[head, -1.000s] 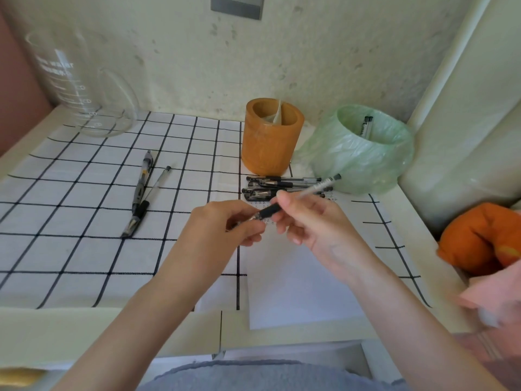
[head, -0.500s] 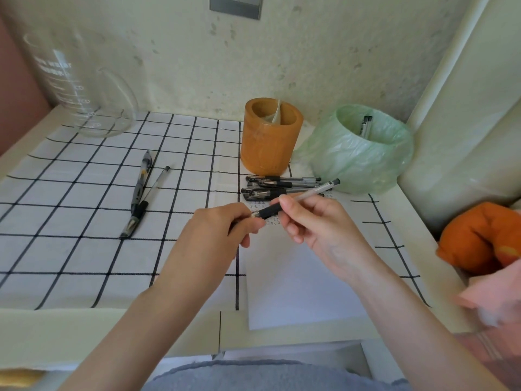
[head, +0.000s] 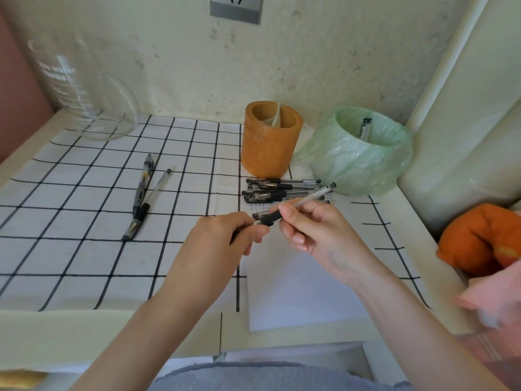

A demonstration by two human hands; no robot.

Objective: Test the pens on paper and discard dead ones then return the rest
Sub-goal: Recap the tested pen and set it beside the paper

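Both hands hold one clear pen (head: 307, 198) with a black grip above the white paper (head: 304, 283). My right hand (head: 315, 230) pinches its barrel, the far end pointing up and right. My left hand (head: 225, 238) closes around the tip end, probably on its cap, which the fingers hide. A pile of several black pens (head: 276, 190) lies at the paper's far edge, in front of the orange pen holder (head: 270, 139). A green-bagged bin (head: 363, 153) holds one pen (head: 365, 128). Two pens (head: 143, 193) lie apart on the checked cloth to the left.
A large glass beaker (head: 81, 91) stands at the back left by the wall. An orange cushion (head: 479, 238) and a pink object (head: 496, 294) sit at the right edge. The table's front edge (head: 112, 334) runs just below my forearms.
The two hands stayed together on the pen and shifted only slightly up. Nothing else on the table moved.
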